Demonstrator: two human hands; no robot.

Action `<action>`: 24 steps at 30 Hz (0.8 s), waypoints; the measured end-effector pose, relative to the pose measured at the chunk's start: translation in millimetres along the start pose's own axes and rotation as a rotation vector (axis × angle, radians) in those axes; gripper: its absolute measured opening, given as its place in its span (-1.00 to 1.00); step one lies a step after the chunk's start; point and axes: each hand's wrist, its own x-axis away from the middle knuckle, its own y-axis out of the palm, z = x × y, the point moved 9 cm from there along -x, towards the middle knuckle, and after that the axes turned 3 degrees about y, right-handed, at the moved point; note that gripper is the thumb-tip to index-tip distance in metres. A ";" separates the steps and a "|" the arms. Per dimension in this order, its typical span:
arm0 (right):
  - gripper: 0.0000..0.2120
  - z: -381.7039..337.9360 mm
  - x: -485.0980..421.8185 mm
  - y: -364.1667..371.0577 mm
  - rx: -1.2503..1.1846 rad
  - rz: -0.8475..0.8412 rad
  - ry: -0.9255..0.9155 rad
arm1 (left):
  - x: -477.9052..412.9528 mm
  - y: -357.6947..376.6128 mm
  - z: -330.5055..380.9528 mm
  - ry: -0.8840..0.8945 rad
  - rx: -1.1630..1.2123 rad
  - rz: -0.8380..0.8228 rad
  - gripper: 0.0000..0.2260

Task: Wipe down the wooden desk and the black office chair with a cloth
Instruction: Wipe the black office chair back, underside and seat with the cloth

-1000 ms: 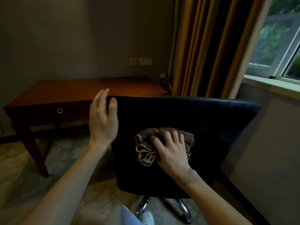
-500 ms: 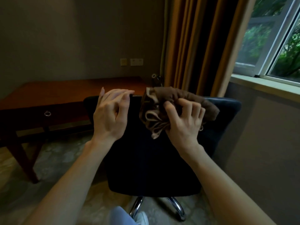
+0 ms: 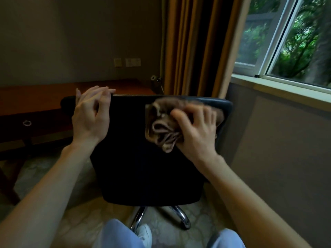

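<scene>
A: Change since half a second ago: cloth [image 3: 169, 125] lowered from above the backrest's top edge onto the upper right of the back panel; left hand [image 3: 90, 115] slid left along the top edge.

B: Entry, head view, hands?

A: Right hand [image 3: 196, 130]: fingers curled, clamped on the bunched cloth, pressing it to the black office chair [image 3: 136, 167]. Left hand: fingers relaxed and spread, resting over the top edge, gripping nothing. Hands well apart.

B: Tabletop?

A: Wooden, beyond the chair at left [image 3: 44, 93]; ring pull [image 3: 27, 123] on the drawer front. Not being touched now.

B: Handling notes?

A: Cloth: likely light, soft, folds loose; best held wadded in the palm, as here. Chair: on a chrome swivel base [image 3: 179, 217], probably prone to turning or rolling under pressure; best steadied at the backrest's top edge. Panel looks smooth, possibly slippery.
</scene>
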 end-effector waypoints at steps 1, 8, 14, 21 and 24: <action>-0.63 1.5 -18.3 -15.1 0.045 0.069 -0.003 | 0.2 -0.1 -0.2 -0.035 -0.004 -0.005 -0.45; -0.62 28.4 -36.1 7.8 0.235 -0.008 0.064 | 5.8 10.9 19.5 -0.029 -0.161 -0.084 -0.32; -0.55 53.9 57.3 77.3 0.139 -0.145 0.136 | 16.2 55.5 68.5 0.205 -0.212 -0.152 -0.49; -0.55 68.7 112.4 82.5 0.112 -0.369 0.190 | 20.5 58.9 68.9 0.261 -0.191 -0.108 -0.51; -0.61 56.3 65.0 27.8 0.004 -0.096 0.137 | 20.6 54.1 67.3 0.224 -0.168 -0.074 -0.51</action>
